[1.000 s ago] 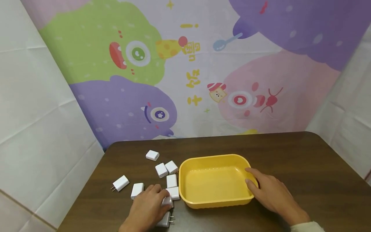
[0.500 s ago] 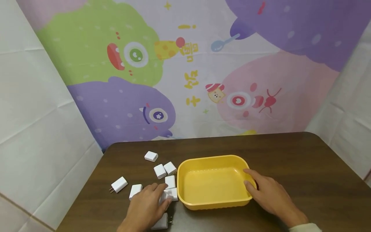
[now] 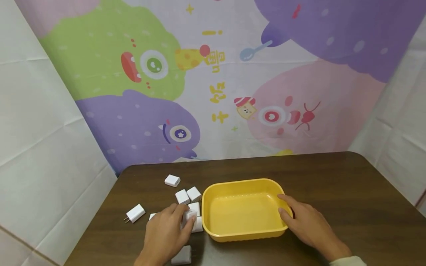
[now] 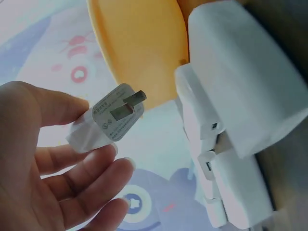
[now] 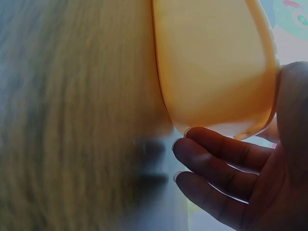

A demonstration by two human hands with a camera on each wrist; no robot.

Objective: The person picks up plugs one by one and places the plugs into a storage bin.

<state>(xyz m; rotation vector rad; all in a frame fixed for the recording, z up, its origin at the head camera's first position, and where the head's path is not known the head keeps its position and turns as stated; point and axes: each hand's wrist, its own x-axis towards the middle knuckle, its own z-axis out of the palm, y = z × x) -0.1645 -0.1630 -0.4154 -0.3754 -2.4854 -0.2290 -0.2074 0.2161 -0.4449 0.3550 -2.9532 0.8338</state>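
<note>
The left hand (image 3: 165, 236) pinches a small white two-pin plug-in charger block (image 4: 109, 118) between thumb and fingertips, just above the cluster of matching white charger blocks (image 3: 188, 194) lying at about nine o'clock from the shallow yellow plastic rectangular tray (image 3: 244, 236) on the dark brown wooden desk (image 3: 349, 192). In the left wrist view the metal pins point away from the palm toward the tray wall, and the grip looks light, on the block's edges only. The right hand (image 3: 304, 223) curls thumb and fingers over the tray's rim at its three o'clock side, steadying it. To do this step well, the person would likely keep that hold on the rim firm so the tray does not slide, carry the pinched block over the near wall rather than drag it, and lower it close to the tray floor before letting go, since a smooth, hard block may bounce or skid. Other blocks lie well apart toward ten o'clock (image 3: 172, 180) and eight o'clock (image 3: 135, 213), with one close under the left wrist (image 3: 182, 255).
</note>
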